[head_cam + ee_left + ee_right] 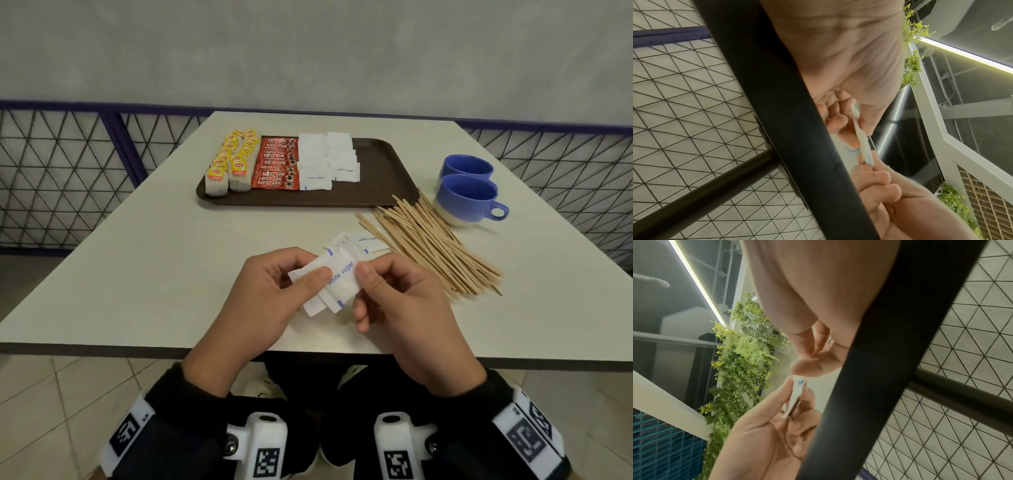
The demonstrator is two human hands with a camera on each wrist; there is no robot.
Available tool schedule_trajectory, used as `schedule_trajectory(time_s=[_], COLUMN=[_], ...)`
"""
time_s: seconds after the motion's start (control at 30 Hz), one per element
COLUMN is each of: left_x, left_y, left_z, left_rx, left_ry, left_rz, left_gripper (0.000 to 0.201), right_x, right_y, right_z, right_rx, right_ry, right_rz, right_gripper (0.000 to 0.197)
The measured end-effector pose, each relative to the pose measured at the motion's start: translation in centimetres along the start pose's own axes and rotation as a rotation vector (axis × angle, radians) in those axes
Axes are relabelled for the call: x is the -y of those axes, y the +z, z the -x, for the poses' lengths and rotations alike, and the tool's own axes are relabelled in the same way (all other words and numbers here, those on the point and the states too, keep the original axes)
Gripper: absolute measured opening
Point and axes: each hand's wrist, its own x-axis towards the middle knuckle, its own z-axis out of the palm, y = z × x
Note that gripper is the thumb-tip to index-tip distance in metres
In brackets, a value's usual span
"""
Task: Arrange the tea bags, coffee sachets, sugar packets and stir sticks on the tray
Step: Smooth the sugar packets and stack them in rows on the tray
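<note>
Head view: left hand (263, 294) and right hand (399, 301) both pinch a fanned stack of white paper sugar packets (334, 282) between thumbs and fingers (363, 310), above the pale tabletop (137, 274); beyond the fingertips lies the brown plastic tray (383, 171).

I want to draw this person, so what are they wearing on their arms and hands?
The hands, left hand and right hand, are bare. Both arms have black sleeves. White wristbands carry black square code patterns, and white plastic camera mounts with screws sit by each wrist.
</note>
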Motion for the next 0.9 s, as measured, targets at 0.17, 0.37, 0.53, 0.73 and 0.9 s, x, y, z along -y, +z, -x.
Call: schedule_trajectory(time_s=[0.17,0.37,0.53,0.73,0.9], left_x=[0.0,0.2,0.6,0.4,0.0], left_y=[-0.1,-0.4,-0.9,-1.0,-0.8], left_z=[-0.1,-0.1,-0.3,-0.3,-0.1], left_rx=[-0.086,-0.162,-0.24,-0.268,-0.283], left_ry=[-0.024,-0.014,-0.034,0.001,-0.033], left_rz=[0.08,0.178,0.305,0.335,0.132], left_gripper=[0.013,0.017,0.026,0.027,0.036], right_x=[-0.1,0.0,0.0,0.5,0.5], right_y=[-0.1,-0.2,-0.1,-0.1,-0.2], right_z=[-0.1,-0.1,-0.2,-0.2,-0.2], right_rx=[0.049,0.105,0.084,0.074,0.104], right_ry=[0.013,0.053,0.057,0.103,0.079], right_rz=[0.055,-0.013,-0.06,-0.178,-0.124], right_gripper=[0.006,0.01,0.009,0.008,0.02])
